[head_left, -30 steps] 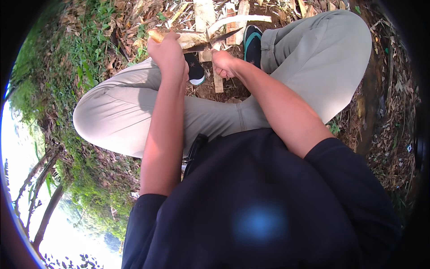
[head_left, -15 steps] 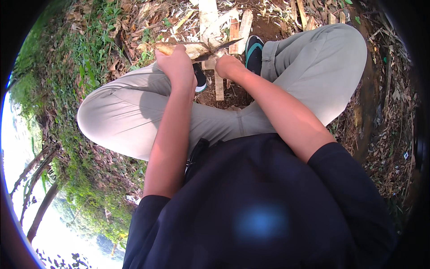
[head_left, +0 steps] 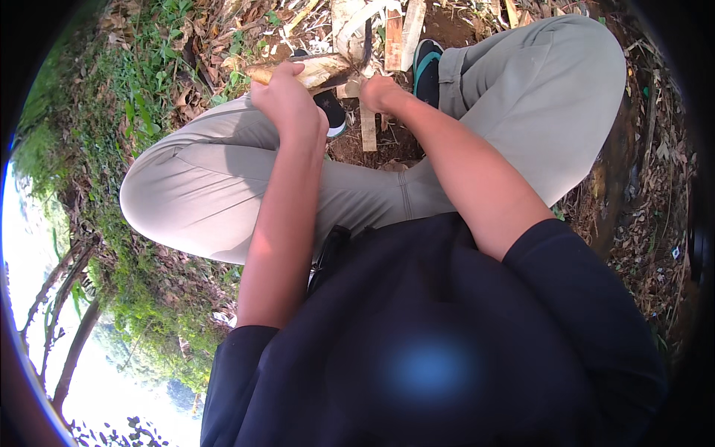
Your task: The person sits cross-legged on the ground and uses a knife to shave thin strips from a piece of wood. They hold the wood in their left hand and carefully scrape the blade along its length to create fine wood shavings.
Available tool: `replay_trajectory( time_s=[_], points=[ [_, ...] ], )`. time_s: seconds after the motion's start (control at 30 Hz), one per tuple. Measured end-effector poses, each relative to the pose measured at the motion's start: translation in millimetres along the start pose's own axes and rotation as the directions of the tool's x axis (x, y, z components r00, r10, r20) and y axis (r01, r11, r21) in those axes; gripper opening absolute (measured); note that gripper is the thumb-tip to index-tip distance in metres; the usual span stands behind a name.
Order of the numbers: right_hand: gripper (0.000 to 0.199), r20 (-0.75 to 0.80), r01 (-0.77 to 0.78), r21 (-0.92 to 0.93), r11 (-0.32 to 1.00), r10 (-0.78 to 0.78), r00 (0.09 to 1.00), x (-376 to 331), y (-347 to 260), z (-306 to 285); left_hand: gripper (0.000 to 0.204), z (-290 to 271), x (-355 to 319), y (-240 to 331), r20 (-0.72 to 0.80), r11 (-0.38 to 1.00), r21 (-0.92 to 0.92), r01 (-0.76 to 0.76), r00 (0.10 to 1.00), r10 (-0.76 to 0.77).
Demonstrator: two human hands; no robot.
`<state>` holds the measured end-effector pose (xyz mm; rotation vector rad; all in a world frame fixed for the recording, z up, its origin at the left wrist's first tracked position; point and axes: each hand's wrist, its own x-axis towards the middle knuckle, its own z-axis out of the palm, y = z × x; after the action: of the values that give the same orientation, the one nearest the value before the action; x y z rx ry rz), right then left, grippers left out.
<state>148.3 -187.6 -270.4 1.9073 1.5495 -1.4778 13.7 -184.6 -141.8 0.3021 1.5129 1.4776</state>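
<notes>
My left hand point(head_left: 287, 98) is closed around a pale piece of wood point(head_left: 324, 68) with a rounded yellowish end at its left. The wood lies roughly crosswise above my feet, and its right end is darker. My right hand point(head_left: 381, 94) is closed in a fist just right of that end. From near this fist a narrow dark blade point(head_left: 367, 43) points away from me, seemingly a knife's; the fist hides its handle. Blade and wood come close together, but I cannot tell whether they touch.
Beyond my hands, flat wooden strips point(head_left: 393, 41) and pale shavings lie on brown soil. A short strip point(head_left: 369, 130) lies between my shoes point(head_left: 427, 74). My bent legs point(head_left: 201, 175) flank the work. Green plants point(head_left: 141, 97) and dry leaves cover the ground at left.
The dark blade has swung from pointing right to pointing straight away from me. Both hands remain closed, and the whole view has shifted slightly.
</notes>
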Motion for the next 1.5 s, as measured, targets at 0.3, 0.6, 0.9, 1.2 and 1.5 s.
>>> replay_trajectory(
  time_s=[0.3,0.6,0.9,1.2,1.5],
  points=[
    [0.062,0.139,-0.164,0.565,0.809,0.102,0.985,7.2,22.3,24.4,0.028,6.2,-5.5,5.2,0.065,0.998,0.031,-0.05,0.997,0.048],
    [0.045,0.355,-0.339,0.81,0.478,0.059,0.933,4.2,16.1,18.3,0.027,-1.3,9.9,2.4,0.047,0.998,0.06,-0.035,0.998,0.033],
    [0.04,0.405,-0.354,0.839,0.413,-0.039,0.914,15.2,-2.9,9.4,0.037,-6.6,-2.1,7.6,0.103,0.995,0.095,-0.035,0.994,0.025],
    [0.064,-0.193,0.119,0.001,0.993,-0.117,0.974,0.3,-3.1,-34.8,0.034,2.3,-10.9,-2.6,0.161,0.986,0.12,-0.119,0.982,0.099],
    [0.054,-0.094,0.074,-0.208,0.975,-0.095,0.991,-33.1,-7.9,-45.3,0.026,-8.6,0.1,1.8,0.15,0.958,0.274,-0.087,0.988,0.047]
  ],
)
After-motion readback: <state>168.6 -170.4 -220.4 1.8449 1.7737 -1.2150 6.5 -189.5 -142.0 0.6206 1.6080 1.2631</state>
